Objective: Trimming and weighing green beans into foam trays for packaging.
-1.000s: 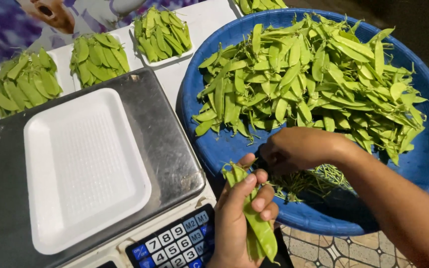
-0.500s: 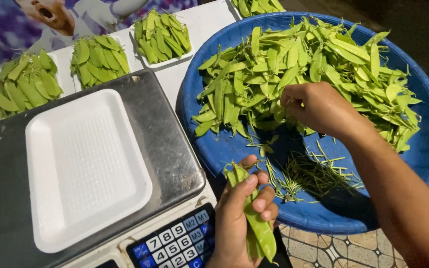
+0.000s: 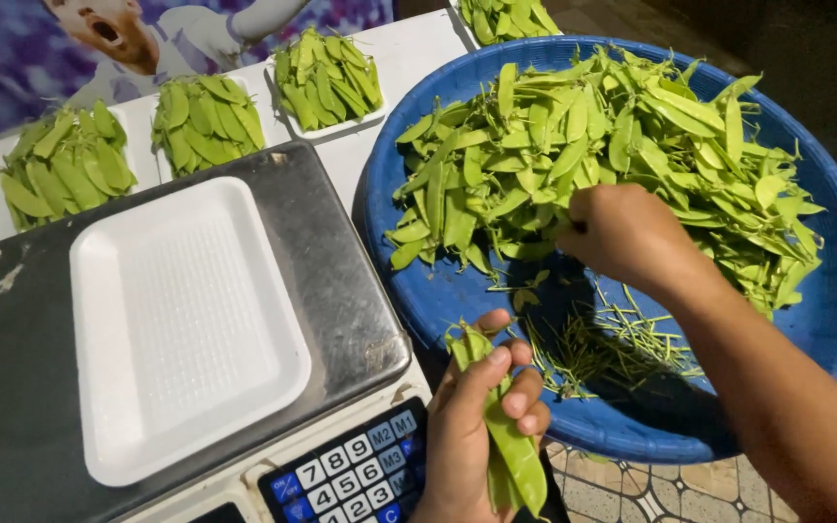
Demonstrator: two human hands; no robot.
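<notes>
A big blue basin (image 3: 830,320) holds a heap of green snow pea pods (image 3: 632,145) and a scatter of thin stem trimmings (image 3: 612,339). My right hand (image 3: 622,232) reaches into the near edge of the heap, fingers closed on pods there. My left hand (image 3: 472,436) stays low by the basin's front rim, gripping a small bunch of pea pods (image 3: 506,436) that point downward. An empty white foam tray (image 3: 186,324) lies on the steel platter of a weighing scale (image 3: 336,281).
The scale's keypad (image 3: 351,479) sits just left of my left hand. Behind the scale, filled foam trays of pods (image 3: 331,77) stand in a row on a white surface, with more (image 3: 205,121) to the left. Patterned floor tiles (image 3: 670,494) show below the basin.
My right hand lifted from the trimmings at the basin's front up into the pod heap and closed on pods. My left hand kept its bunch and barely moved.
</notes>
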